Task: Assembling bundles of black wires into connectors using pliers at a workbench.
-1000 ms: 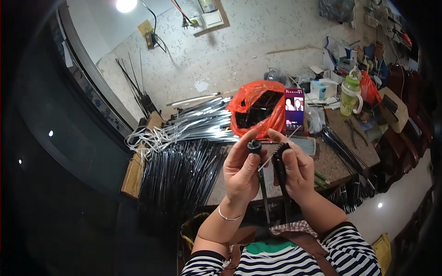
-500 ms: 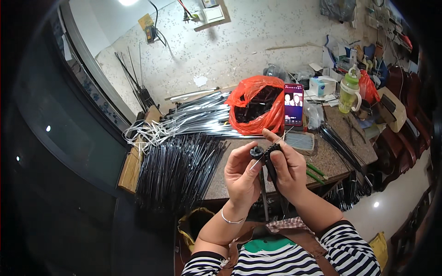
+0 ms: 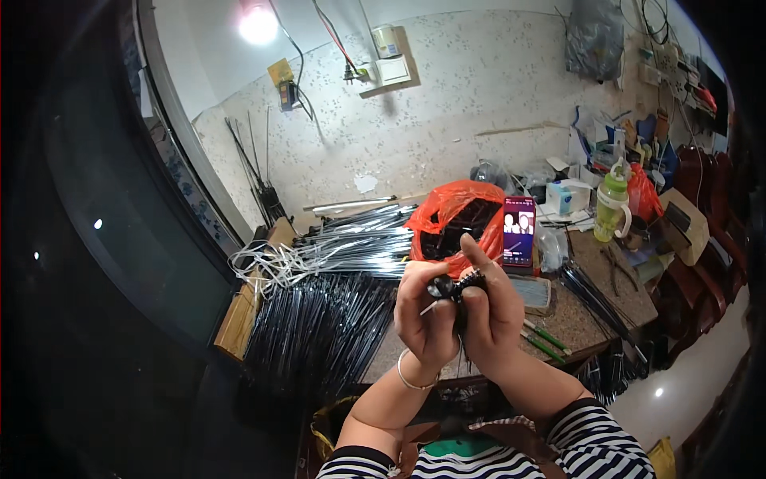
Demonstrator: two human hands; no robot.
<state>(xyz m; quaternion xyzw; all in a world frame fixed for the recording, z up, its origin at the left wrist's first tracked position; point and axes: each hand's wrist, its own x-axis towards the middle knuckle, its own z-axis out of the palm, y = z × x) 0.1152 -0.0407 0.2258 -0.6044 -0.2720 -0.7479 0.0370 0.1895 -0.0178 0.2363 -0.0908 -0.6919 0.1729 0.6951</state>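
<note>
Both my hands are raised in front of the table's near edge, close together. Between the fingers and thumb of my left hand [image 3: 424, 323] is a black round plastic piece [image 3: 439, 287]. A thin pale pin-like rod [image 3: 429, 306] sticks out beside the left thumb. My right hand [image 3: 498, 315] pinches a black toothed piece [image 3: 471, 280] right beside the round one, its index finger pointing up. Whether the two pieces touch is hard to make out. Thin strands hang below between the hands; the palms hide the rest.
Left on the table lie a bundle of thin black rods [image 3: 311, 331], silver rods [image 3: 359, 239] and white ties [image 3: 275, 267]. Behind my hands are a red plastic bag [image 3: 447, 199] with black parts and an upright phone [image 3: 519, 231]. Rightward stand a green bottle [image 3: 610, 209] and green-handled tools [image 3: 545, 345].
The view has tilted up, so table and wall sit lower in the picture. My hands have risen relative to the table and drawn closer together, still holding the black pieces.
</note>
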